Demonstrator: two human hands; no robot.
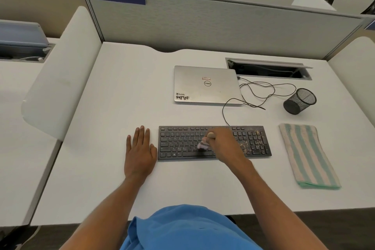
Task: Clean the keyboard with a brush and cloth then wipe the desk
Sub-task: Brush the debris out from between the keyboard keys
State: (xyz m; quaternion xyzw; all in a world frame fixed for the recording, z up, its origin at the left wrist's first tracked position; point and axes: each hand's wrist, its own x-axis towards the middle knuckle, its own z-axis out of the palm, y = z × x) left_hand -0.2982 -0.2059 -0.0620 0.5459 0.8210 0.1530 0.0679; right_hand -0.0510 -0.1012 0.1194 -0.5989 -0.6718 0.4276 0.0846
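Brush (204, 145) in the right hand (223, 144), fingers curled round its handle: held the bristles down at the middle keys of the black keyboard (178, 144), near centre on the white desk (132, 87). Rested the left hand (140, 152) flat on the desk, fingers straight, just beside the keyboard's left end. Saw crumbs (253, 142) over the keyboard's right keys and the striped cloth (308, 156) lying farther right, apart.

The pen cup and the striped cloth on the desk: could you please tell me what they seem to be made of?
The pen cup looks like black wire mesh, probably metal, with a matte finish: its wall is a fine see-through grid. The striped cloth seems to be soft woven fabric, possibly cotton: it lies limp and folded, with a stitched green edge.
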